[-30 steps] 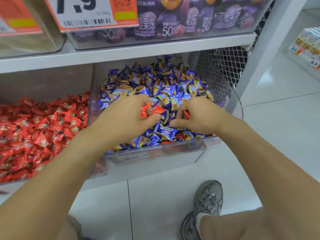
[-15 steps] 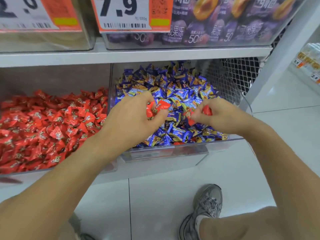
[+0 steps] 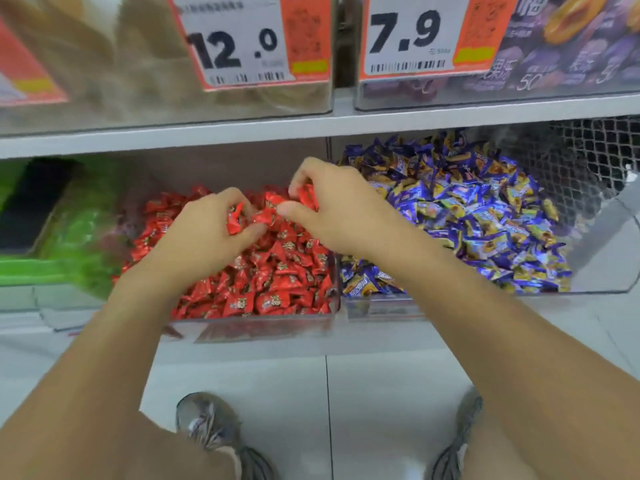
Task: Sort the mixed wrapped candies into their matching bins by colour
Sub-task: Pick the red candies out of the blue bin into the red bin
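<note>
Shop shelving fills the background: a grey shelf carries price tags reading 12.0 and 7.9, and clear bins sit side by side beneath it above a pale tiled floor.

Step in hand, as judged: depositing red candies collected for return to their matching bin. Both hands hover over the red bin. The left hand has its fingers curled around a red candy. The right hand pinches a second red candy between thumb and fingertips, with another red wrapper between the two hands; which hand grips it cannot be told.

Next move: release both grips directly above the red pile, clear of the dividing wall, so nothing drops into the blue bin just beside it.

Appearance: the red candies are small, glossy, crinkled foil wrappers with pale printed markings. The blue pile shows blue-and-yellow wrappers; no red strays are visible on its surface.
</note>
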A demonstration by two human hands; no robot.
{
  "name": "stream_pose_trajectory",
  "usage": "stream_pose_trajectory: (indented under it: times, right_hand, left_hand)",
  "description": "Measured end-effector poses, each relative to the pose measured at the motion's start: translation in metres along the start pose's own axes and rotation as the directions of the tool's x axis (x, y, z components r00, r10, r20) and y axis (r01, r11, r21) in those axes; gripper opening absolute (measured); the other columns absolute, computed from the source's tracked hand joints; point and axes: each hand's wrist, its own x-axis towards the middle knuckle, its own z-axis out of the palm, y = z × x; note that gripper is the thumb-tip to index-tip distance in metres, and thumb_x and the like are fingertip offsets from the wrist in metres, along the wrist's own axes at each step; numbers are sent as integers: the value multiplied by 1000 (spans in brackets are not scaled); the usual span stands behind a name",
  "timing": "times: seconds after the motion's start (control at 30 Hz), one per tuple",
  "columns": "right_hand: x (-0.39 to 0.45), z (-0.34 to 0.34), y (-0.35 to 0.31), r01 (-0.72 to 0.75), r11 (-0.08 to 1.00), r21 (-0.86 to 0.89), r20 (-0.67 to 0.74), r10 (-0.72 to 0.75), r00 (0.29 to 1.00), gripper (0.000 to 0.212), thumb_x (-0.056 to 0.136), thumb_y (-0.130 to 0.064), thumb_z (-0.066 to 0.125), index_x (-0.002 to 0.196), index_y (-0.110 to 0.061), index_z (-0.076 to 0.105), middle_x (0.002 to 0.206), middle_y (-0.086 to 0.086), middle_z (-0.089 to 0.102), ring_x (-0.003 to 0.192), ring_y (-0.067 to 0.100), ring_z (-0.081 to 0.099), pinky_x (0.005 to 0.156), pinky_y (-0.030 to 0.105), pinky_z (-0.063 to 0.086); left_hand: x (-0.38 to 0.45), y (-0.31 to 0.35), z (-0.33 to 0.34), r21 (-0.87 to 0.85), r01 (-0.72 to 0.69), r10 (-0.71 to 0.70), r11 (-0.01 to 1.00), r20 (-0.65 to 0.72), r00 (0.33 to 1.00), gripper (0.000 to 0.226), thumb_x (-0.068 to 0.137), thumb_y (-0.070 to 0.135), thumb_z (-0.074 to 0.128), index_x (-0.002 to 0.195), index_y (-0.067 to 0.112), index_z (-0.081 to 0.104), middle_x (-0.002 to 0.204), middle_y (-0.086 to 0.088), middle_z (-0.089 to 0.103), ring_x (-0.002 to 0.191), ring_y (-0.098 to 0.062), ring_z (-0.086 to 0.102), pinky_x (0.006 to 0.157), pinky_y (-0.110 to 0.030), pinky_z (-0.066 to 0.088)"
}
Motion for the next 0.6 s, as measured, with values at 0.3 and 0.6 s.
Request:
stream_pose_trajectory:
  times: [0.3, 0.6]
  right_hand:
    - [11, 7, 9, 257, 958, 127, 85, -269, 959, 55, 87, -25, 71, 139, -20, 53, 130, 2, 59, 121, 13, 56, 106, 36, 45]
    - [-67, -57, 99, -74, 979, -190, 65, 87, 994, 15, 87, -38, 69, 102, -36, 63, 103, -6, 58, 97, 11, 59, 82, 29, 45]
  left_hand:
    - [-1, -24, -7, -72, -95, 100, 993, 59, 993, 73, 71, 43, 82, 136, 35, 50, 122, 4, 53, 110, -9, 55, 101, -32, 45]
    - [-25, 112, 16, -275, -570, 557, 774, -132, 820, 14, 89, 14, 62, 100, 19, 68, 88, 7, 63, 73, -8, 55, 73, -24, 47]
